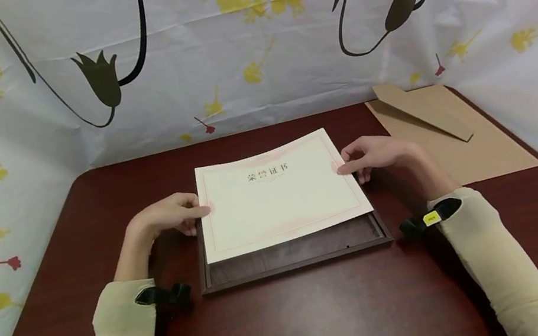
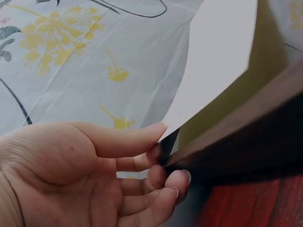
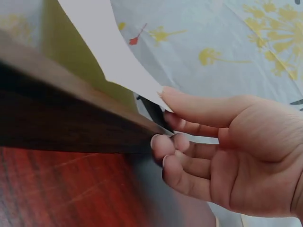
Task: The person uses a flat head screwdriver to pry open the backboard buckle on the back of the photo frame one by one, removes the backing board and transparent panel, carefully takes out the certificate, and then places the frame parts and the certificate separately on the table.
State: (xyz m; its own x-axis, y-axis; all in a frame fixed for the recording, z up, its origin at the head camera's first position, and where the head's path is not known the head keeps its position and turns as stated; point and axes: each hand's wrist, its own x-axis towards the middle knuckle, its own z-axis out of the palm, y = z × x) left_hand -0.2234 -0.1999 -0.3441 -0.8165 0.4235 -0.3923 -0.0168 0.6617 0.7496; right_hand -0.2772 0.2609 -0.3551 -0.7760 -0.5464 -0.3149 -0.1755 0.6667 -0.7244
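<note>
A cream certificate (image 1: 281, 208) with a pink border and gold Chinese lettering slants over a dark brown picture frame (image 1: 297, 267). In the head view, the frame's front rim and a strip of its recessed inside show below the paper. My left hand (image 1: 169, 214) pinches the certificate's left edge, thumb on top. At the opposite edge, my right hand (image 1: 374, 154) grips the paper the same way. Both wrist views show the near edge of the certificate (image 2: 222, 52) raised above the frame's side (image 3: 52, 94), with the lower fingers right at the frame. Most of the frame's inside is hidden under the paper.
A brown cardboard backing (image 1: 488, 156) with a raised stand flap (image 1: 424, 113) lies at the back right of the dark red table (image 1: 287, 333). White flower-patterned cloth (image 1: 255, 92) hangs behind and along the sides. Black straps (image 1: 164, 296) circle both wrists.
</note>
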